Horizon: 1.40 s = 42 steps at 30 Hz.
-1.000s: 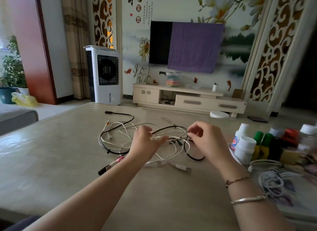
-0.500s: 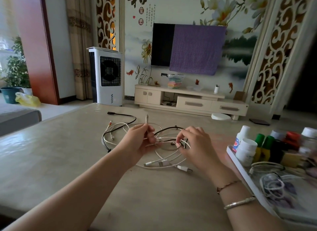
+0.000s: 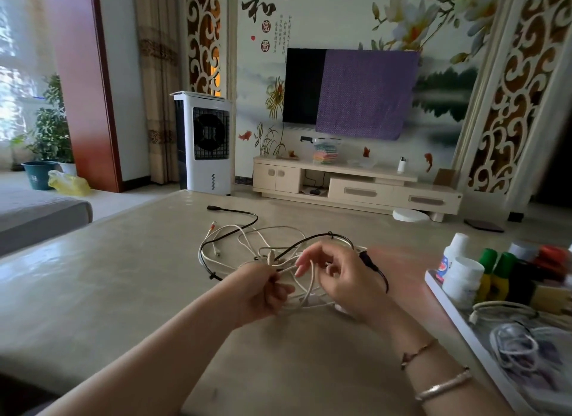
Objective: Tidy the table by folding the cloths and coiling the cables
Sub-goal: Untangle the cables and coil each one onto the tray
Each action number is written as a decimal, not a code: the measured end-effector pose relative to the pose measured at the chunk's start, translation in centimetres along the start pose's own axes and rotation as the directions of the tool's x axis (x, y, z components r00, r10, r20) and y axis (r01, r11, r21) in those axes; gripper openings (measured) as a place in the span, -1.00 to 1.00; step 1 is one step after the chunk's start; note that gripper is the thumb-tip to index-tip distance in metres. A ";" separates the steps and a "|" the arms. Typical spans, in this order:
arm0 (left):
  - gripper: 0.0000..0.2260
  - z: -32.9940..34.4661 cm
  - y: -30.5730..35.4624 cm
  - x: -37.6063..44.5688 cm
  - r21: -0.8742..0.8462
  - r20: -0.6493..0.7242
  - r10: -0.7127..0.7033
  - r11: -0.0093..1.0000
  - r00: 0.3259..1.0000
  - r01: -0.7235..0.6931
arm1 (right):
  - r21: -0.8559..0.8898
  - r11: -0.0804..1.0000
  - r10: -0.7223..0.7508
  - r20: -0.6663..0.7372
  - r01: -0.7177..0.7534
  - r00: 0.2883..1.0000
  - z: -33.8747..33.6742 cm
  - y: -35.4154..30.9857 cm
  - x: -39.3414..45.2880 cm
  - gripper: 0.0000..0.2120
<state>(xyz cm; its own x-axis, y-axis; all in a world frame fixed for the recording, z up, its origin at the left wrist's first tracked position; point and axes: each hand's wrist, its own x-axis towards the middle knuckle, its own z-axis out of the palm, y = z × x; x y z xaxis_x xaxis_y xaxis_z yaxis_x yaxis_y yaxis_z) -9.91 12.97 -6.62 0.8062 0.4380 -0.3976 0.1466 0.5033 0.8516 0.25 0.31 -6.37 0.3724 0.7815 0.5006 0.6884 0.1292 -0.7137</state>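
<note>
A tangle of white cables and a black cable lies in the middle of the beige table. My left hand grips a bundle of white cable strands just above the tabletop. Beside it, my right hand has its fingers curled around white cable loops, and a white strand runs down between both hands. A black plug sticks out past my right hand's knuckles. No cloth lies on the table.
A white tray at the right edge holds white bottles, green-capped bottles and coiled white cables. Beyond the table stand a white air cooler and a TV cabinet.
Both hands have drawn closer together and nearer to me, gathering the white strands into loops. The camera has tilted slightly.
</note>
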 end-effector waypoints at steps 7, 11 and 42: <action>-0.75 -0.9 0.2 0.7 -0.067 0.084 0.026 0.998 0.996 -0.021 | 0.183 0.976 0.080 0.209 -0.119 0.975 -0.3 -0.3 0.1 -0.77; -0.84 -1.3 0.5 0.7 -0.051 0.042 0.074 0.996 0.996 -0.072 | 0.171 0.976 0.094 0.236 -0.137 0.967 0.1 0.2 -0.2 -0.82; -0.88 -4.3 2.2 -1.0 0.685 0.392 0.331 0.518 0.858 -0.513 | -0.030 0.991 0.125 -0.082 -0.128 0.989 1.9 2.1 2.8 -0.68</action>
<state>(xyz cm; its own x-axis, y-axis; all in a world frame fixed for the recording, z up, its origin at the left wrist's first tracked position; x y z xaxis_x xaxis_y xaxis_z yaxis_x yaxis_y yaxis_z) -12.87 16.81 -5.83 0.9653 0.2503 0.0749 0.0548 -0.4742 0.8787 1.59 3.93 -7.35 0.5050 0.7389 0.4461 0.6538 0.0100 -0.7566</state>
